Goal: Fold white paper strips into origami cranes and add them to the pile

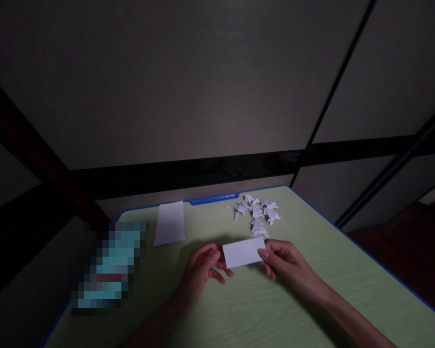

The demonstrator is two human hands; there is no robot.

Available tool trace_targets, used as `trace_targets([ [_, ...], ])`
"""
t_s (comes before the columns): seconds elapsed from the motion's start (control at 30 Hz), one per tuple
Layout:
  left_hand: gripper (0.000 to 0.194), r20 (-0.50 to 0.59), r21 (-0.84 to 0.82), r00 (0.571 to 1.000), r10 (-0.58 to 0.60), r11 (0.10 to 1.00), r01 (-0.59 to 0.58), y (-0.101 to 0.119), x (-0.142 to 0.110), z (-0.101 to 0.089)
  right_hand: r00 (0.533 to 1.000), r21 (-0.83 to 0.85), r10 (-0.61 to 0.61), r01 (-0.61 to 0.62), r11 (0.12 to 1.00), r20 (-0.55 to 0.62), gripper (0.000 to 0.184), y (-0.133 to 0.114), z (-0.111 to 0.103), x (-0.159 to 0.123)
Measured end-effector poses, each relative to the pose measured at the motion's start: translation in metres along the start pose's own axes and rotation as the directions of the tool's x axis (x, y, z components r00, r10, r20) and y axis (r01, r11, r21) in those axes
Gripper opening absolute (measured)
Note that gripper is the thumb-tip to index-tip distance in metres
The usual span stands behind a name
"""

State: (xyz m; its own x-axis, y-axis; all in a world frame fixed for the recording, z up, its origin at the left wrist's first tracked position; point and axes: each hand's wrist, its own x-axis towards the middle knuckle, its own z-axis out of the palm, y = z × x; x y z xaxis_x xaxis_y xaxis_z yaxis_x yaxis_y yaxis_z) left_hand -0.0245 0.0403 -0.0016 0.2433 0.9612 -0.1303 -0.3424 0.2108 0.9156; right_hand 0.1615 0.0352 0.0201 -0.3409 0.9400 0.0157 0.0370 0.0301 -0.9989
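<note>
A small white rectangle of paper [242, 253] is held up above the table, tilted slightly, its right side higher. My right hand [283, 257] pinches its right end, thumb on the front face and fingers behind. At the left end is my left hand [207, 263], its fingers apart and partly curled. Some of those fingertips reach behind and below the paper's edge; whether they touch it I cannot tell. Beyond the paper lies a cluster of several small folded white paper figures [256, 210] with pointed tips.
A stack or sheet of white paper [170, 223] lies at the table's back left. A pixelated teal object [110, 266] is at the left edge. The pale green table [261, 314] has a blue rim and a blue back handle [214, 198], close against dark-striped panels [188, 96].
</note>
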Motion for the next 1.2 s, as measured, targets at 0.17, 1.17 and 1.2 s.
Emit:
trace_targets([
  [0.17,0.021,-0.037,0.138,0.999,0.017,0.99,-0.012,0.0,-0.002,0.003,0.998,0.012,0.035,-0.035,0.999,0.043,0.03,0.003,0.004,0.002],
  [1.17,0.014,-0.124,0.224,0.992,-0.014,0.974,0.042,0.002,-0.002,0.009,0.964,0.298,0.241,-0.198,0.934,-0.115,0.015,0.008,0.013,0.004],
  [1.2,0.014,-0.125,0.219,0.992,-0.019,0.975,0.047,0.003,-0.003,0.009,0.962,0.302,0.248,-0.203,0.932,-0.118,0.015,0.007,0.014,0.004],
])
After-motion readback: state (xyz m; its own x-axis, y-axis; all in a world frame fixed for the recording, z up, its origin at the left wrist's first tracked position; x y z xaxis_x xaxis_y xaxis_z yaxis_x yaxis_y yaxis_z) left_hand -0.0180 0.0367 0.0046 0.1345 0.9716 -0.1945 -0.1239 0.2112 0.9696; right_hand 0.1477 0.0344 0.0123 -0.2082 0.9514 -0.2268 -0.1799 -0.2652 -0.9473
